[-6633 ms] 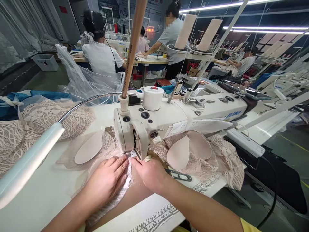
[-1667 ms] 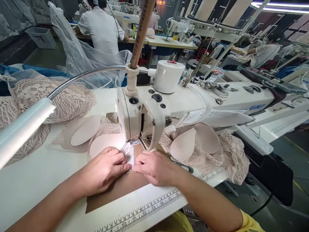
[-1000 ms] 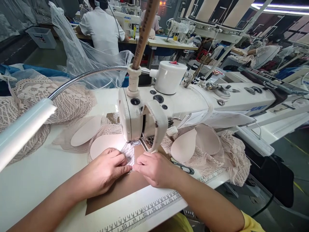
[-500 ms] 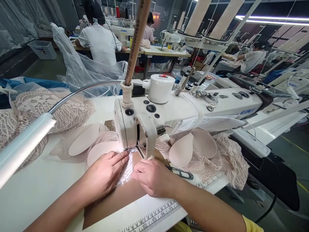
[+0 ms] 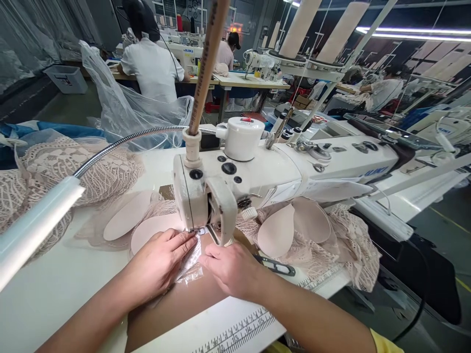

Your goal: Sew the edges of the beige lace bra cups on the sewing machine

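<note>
A white sewing machine [image 5: 272, 164] stands over the work, its presser foot [image 5: 199, 231] low at the front. My left hand [image 5: 156, 264] lies over a pale lace piece [image 5: 190, 262], fingers stretched out and their tips beside the foot. To the right, my right hand [image 5: 233, 269] is closed, thumb and curled fingers pinching at the right edge of the lace. Its exact grip is partly hidden. Beneath both hands is a brown surface [image 5: 176, 314]. Thread snips [image 5: 275, 265] lie just behind the right wrist.
Beige lace garments with cups [image 5: 275, 230] lie right of the needle area, and more lace [image 5: 81, 166] is heaped at left. A lit lamp tube [image 5: 40, 225] crosses the left side. A printed ruler [image 5: 235, 333] runs along the front edge. A person [image 5: 150, 68] sits ahead.
The lace between my hands shows as a narrower strip, and its right edge has shifted slightly left. Both hands stay almost in place. The view has tilted slightly.
</note>
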{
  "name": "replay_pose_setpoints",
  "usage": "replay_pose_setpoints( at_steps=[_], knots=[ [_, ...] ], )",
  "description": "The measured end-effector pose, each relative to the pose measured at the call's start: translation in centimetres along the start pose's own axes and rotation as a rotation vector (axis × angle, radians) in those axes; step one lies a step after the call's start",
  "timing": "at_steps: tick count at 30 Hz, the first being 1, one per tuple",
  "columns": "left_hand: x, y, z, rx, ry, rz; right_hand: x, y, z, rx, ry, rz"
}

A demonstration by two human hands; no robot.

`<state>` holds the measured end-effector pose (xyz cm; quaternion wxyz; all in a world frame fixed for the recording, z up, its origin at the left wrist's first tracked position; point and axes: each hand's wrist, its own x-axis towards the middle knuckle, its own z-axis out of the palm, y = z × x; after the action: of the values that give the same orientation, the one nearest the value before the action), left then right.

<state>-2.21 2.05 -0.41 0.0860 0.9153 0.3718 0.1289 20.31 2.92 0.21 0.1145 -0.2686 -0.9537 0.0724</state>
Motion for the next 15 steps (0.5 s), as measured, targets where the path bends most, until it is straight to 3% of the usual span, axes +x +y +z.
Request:
replay_pose_setpoints(
  at_steps=[11,15],
  knots=[
    [0.0,-0.8,-0.1,0.005,0.014,0.039,1.1,-0.3,-0.1,-0.059,-0.019,0.178],
    [0.2,-1.1,0.0,0.002,0.032,0.019,1.3,-0.4,0.6,-0.067,0.038,0.259]
  ],
)
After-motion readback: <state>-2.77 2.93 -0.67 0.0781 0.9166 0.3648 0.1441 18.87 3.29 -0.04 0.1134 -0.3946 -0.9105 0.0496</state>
